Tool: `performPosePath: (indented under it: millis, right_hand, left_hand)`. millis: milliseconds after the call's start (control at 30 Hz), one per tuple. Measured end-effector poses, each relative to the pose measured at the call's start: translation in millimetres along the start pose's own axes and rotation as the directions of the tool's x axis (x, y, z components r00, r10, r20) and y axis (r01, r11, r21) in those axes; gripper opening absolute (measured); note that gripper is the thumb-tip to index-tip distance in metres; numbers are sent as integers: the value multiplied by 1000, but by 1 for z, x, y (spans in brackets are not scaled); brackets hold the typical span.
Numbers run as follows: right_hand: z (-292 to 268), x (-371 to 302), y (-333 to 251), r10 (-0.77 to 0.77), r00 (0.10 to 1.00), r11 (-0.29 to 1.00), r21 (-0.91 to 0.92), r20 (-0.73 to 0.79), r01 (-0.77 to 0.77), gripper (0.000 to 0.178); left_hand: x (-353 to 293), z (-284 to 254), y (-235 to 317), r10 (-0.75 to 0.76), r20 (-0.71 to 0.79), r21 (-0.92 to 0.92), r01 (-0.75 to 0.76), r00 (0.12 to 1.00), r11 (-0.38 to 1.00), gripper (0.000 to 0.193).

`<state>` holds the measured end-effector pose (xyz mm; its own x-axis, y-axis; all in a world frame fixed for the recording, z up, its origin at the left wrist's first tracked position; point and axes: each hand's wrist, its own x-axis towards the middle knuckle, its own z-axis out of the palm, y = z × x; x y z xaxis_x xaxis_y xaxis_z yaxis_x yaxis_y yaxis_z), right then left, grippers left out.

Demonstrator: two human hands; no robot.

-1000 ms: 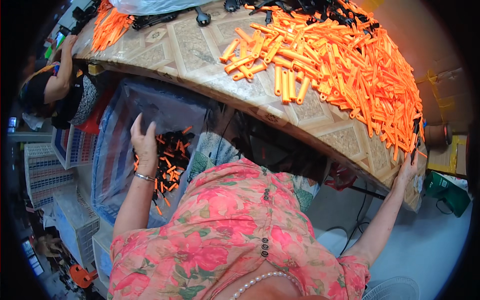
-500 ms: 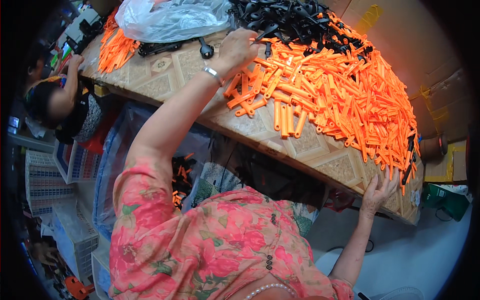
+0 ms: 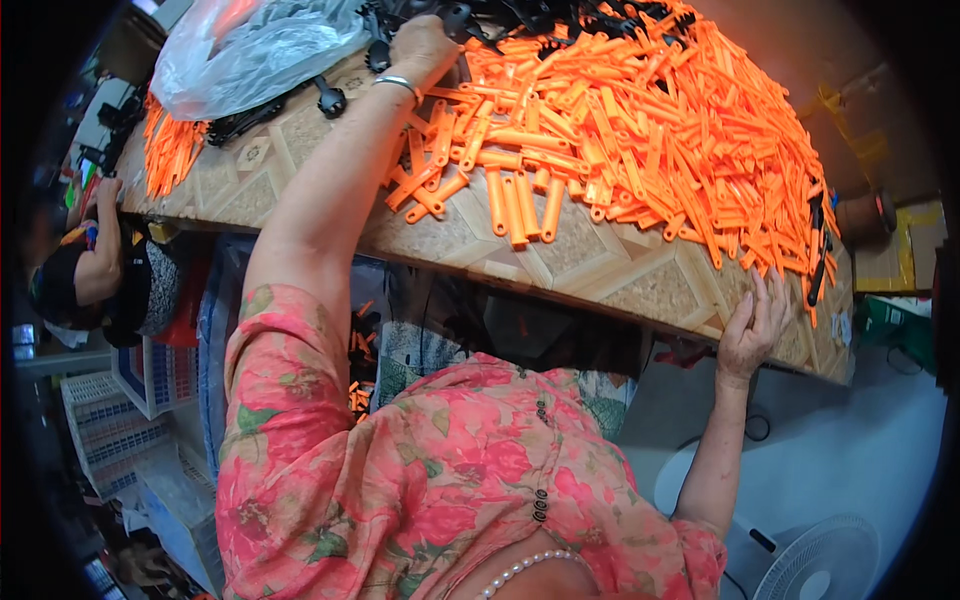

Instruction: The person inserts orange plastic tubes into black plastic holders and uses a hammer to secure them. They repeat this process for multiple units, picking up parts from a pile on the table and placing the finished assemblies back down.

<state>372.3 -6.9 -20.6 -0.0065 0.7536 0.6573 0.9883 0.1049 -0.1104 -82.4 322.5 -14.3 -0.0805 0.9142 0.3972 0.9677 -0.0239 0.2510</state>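
Note:
At the far side of the table, my left hand (image 3: 424, 44) reaches into the black plastic parts (image 3: 482, 22), its fingers curled down among them. Whatever it grips is hidden behind the knuckles. A large heap of orange plastic handle-shaped pieces (image 3: 640, 140) spreads to the right of that hand. My right hand (image 3: 752, 325) lies by the table's near right edge with its fingers stretched out, their tips at the lower border of the orange heap. It holds nothing. Near those fingertips a slim black piece (image 3: 819, 265) lies along the heap.
A clear plastic bag (image 3: 255, 60) and a smaller orange pile (image 3: 172, 150) lie on the left of the wood-patterned table (image 3: 620, 290). Another person (image 3: 100, 270) sits beyond its left end. White crates (image 3: 110, 420) stand lower left, a fan (image 3: 820, 560) lower right, cardboard at right.
The view has shifted, and the table's contents sit further left in it. My left hand has moved further into the black parts. My right hand stays at the heap's lower edge, fingers straight.

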Motion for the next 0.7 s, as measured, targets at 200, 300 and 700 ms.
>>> performPosePath:
  millis: [200, 300, 700]
  right_hand:
    - [1, 0, 2, 1, 999, 1000, -13, -42, -1, 31]
    - [-3, 2, -13, -8, 997, 999, -38, -76, 5, 31]
    - [0, 8, -176, -45, 985, 733, 675, 169, -82, 22]
  left_hand:
    - [-23, -46, 6, 101, -387, -358, -251, 916, 899, 19]
    - [-52, -77, 21, -70, -61, -830, -12, 996, 557, 16]
    - [-284, -117, 121, 170, 638, -651, 644, 751, -402, 21]
